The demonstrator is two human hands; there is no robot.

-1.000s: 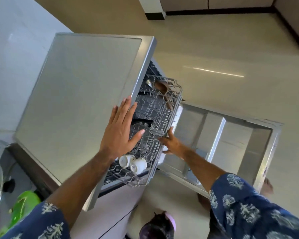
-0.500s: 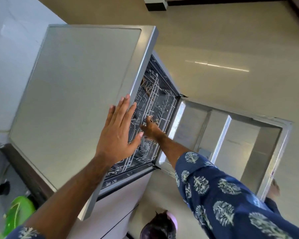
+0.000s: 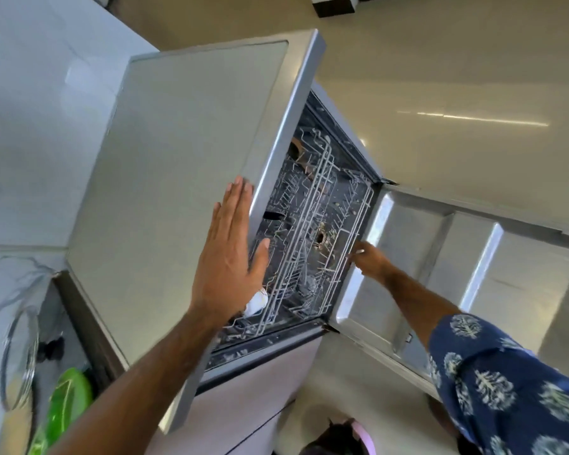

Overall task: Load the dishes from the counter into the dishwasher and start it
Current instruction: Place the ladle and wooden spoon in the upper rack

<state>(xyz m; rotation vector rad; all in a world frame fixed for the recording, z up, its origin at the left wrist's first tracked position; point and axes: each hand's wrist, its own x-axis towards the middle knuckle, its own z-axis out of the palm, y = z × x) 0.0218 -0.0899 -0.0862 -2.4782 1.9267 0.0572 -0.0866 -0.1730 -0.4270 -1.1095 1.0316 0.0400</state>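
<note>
We see a bright, evenly daylit scene with soft, faint shadows. A thin streak of glare lies on the glossy floor (image 3: 473,119) at upper right. Wide-angle distortion bends lines towards the edges, and the glass lid (image 3: 17,356) at lower left smears with blur.

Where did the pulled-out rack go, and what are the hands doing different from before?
The upper rack slid back inside the dishwasher, pushed by the right hand, which has since come down to the lower rack's front edge. The left hand stayed flat on the top, and the door stayed open.
</note>
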